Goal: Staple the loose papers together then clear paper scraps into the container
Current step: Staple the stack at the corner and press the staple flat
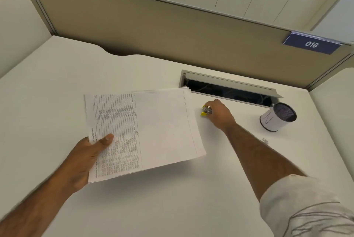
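At the far edge of the counter (172, 208), our right grip (218, 114) is clamping the stapler (206, 111). Our left grip (90, 158) is pinching the papers (153, 125) by one edge over the middle, so sheets are risking slipping askew.

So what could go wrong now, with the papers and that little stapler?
1. The left hand holds the papers by one edge only; the sheets could slide apart before stapling.
2. The stapler that the right hand holds lies near the open slot; a fumbled grip might knock it in.
3. The scraps lie beside the right forearm, which could brush them away from the cup.
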